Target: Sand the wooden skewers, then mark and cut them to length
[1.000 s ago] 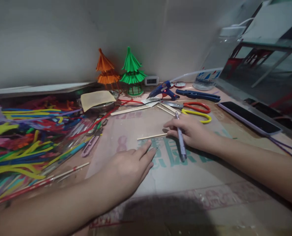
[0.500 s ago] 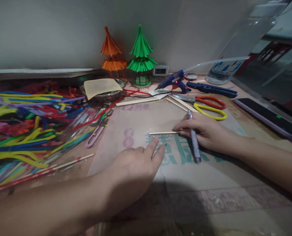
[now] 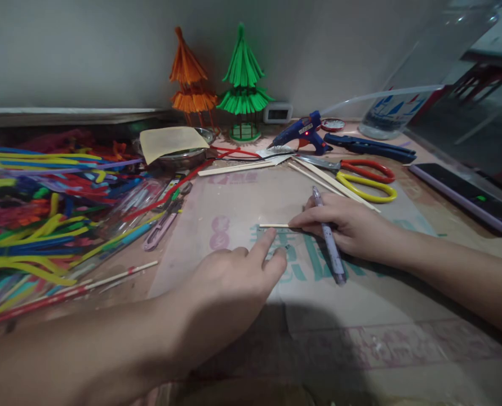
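A short, thin wooden stick (image 3: 272,225) lies level above the green print of a clear plastic sheet (image 3: 242,197). My right hand (image 3: 343,223) pinches its right end between thumb and fingertips, and a pale purple patterned pen (image 3: 332,254) rests slanted in the same hand. My left hand (image 3: 234,276) lies palm down on the sheet with index and middle fingers stretched out. Its index fingertip is just below the stick; whether it touches is hard to tell. Part of the stick is hidden under my right fingers.
Pipe cleaners (image 3: 35,225) heap at left beside a pink utility knife (image 3: 164,228). Behind stand orange (image 3: 189,67) and green (image 3: 242,67) tower models, a blue glue gun (image 3: 301,132), scissors (image 3: 367,186), loose sticks (image 3: 234,168), a phone (image 3: 466,192) and a large bottle (image 3: 396,113).
My right fingers have shifted left along the stick, so less of it shows. My left index fingertip is closer to the stick. The view has tilted slightly.
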### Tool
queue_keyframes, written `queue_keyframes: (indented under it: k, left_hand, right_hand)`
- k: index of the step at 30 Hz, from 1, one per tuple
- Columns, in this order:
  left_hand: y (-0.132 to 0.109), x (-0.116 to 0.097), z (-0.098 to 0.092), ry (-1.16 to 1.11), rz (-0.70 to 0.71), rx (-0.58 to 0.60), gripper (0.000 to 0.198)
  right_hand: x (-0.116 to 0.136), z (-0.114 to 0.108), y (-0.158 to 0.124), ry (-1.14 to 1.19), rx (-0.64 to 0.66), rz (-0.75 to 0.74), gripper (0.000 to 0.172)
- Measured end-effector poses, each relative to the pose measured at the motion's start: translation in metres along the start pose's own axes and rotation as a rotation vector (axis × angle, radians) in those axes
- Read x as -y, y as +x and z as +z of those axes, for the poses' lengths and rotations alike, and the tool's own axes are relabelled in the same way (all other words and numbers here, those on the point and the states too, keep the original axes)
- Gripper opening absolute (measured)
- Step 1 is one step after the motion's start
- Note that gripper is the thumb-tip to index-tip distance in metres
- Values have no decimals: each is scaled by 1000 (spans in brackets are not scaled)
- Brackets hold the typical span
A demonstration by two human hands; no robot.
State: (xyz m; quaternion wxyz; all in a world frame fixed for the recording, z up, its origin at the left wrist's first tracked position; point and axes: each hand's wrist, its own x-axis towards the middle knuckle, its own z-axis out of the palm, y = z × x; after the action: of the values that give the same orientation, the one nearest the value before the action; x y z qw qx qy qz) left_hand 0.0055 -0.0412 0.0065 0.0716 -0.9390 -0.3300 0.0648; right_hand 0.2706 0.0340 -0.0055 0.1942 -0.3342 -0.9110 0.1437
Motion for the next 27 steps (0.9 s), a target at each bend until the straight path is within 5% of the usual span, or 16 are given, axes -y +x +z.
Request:
queue_keyframes:
  k: [12,27]
  left_hand:
    - [6,1,-6,8,-4,71,60]
    - [2,-2,6,75,-15,-100,54]
  right_hand:
    - [3,1,4,-25,-1,-18,24]
    - [4,2,6,-3,-23,-53,24]
